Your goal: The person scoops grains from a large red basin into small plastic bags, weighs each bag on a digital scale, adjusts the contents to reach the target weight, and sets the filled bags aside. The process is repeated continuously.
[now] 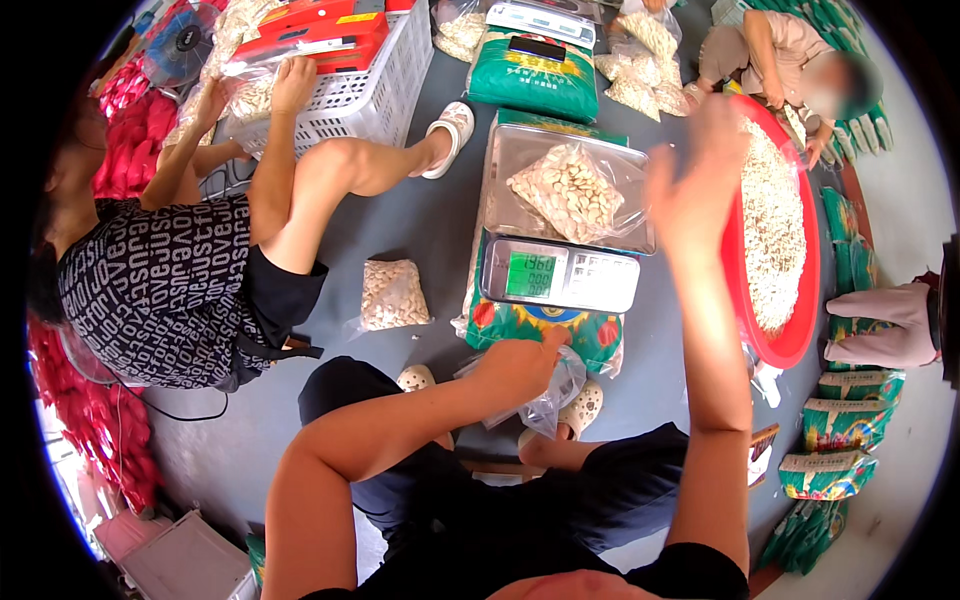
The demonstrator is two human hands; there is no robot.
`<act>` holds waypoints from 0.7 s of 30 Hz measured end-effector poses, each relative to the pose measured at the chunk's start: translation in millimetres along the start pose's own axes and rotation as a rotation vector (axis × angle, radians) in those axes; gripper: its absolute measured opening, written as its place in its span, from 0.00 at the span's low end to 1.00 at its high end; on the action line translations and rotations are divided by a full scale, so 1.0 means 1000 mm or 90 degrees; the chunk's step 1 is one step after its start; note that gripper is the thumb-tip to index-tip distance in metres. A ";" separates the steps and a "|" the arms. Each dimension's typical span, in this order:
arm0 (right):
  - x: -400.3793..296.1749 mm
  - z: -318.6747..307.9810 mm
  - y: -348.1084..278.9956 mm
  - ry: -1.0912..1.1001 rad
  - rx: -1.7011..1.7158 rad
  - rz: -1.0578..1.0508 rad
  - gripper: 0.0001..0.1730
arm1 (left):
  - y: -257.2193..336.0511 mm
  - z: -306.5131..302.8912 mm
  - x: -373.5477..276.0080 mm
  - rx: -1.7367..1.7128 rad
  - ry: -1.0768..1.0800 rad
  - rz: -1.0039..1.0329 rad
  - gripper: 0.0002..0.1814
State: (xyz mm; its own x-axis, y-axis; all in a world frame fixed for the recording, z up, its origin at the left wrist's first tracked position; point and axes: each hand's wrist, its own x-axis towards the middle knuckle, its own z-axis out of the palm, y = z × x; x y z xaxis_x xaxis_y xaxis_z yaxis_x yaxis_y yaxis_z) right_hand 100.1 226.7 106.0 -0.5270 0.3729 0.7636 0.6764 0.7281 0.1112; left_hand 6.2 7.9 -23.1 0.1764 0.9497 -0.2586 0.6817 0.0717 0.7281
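My left hand (525,367) is closed on a crumpled clear plastic bag (559,390) just in front of the scale. My right hand (697,180), blurred, is raised between the scale pan and a red plastic tub (801,300), thumb and fingers apart; nothing shows in it. A clear bag of pale beans or large seeds (571,191) lies tilted on the metal pan (504,202) of a digital scale (604,279) with a lit green display. The scale rests on stacked green printed sacks (495,326). Pale loose pieces (772,232) fill the tub.
A filled clear bag (394,295) lies on the grey floor left of the scale. A person (161,292) sits at left by a white crate (352,112); another (787,56) crouches beyond the tub. Behind are a second scale (540,26) and green sacks (532,82).
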 end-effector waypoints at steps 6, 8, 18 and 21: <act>-0.007 -0.019 0.009 -0.067 0.061 -0.218 0.18 | 0.020 -0.007 -0.007 0.056 -0.220 0.050 0.18; -0.010 -0.003 0.018 -0.011 0.070 -0.066 0.22 | 0.021 -0.005 -0.006 0.078 -0.261 -0.001 0.18; -0.029 0.021 -0.045 -0.298 0.129 -0.086 0.40 | -0.013 0.015 0.000 0.203 -0.155 0.122 0.09; -0.005 0.040 -0.014 -0.149 0.124 0.160 0.38 | -0.011 0.018 0.004 0.212 -0.164 0.124 0.08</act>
State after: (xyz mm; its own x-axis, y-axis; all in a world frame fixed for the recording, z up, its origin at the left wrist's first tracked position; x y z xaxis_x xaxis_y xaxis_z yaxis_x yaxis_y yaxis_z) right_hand 72.8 237.9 74.9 -0.4751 0.6582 0.5840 0.7006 0.6845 -0.2016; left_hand 12.5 5.4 -43.4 0.4656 0.8259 -0.3180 0.8020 -0.2418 0.5463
